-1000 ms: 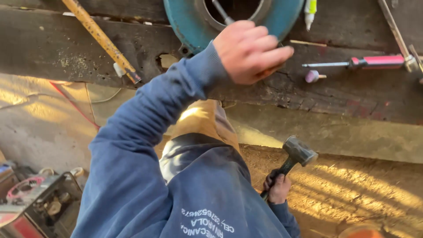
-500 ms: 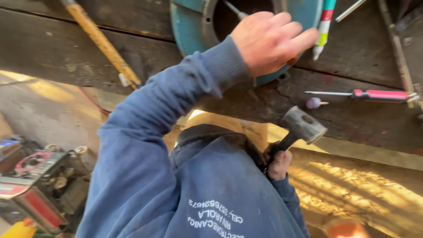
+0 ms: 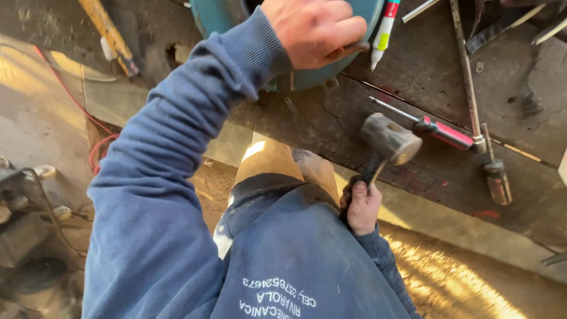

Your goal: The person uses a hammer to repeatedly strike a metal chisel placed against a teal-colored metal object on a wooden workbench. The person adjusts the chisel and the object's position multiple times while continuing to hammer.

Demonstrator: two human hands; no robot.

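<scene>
**Hammer raised, left hand on the teal housing**

Your right hand (image 3: pixel 363 207) is closed around the dark grip of a hammer (image 3: pixel 387 142), its grey head lifted over the edge of the wooden workbench (image 3: pixel 413 71). Your left hand (image 3: pixel 316 29) is curled into a fist, pressing a small dark piece against the teal round housing (image 3: pixel 224 15) on the bench. Just beside the hammer head lies a red-handled screwdriver (image 3: pixel 440 131); a marker pen (image 3: pixel 383 32) rests near the housing, and a yellow-handled tool (image 3: pixel 109 32) lies well to the left.

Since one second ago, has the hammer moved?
Yes. The hammer in the right hand has risen toward the red-handled screwdriver on the workbench, now overlapping its shaft.
</scene>
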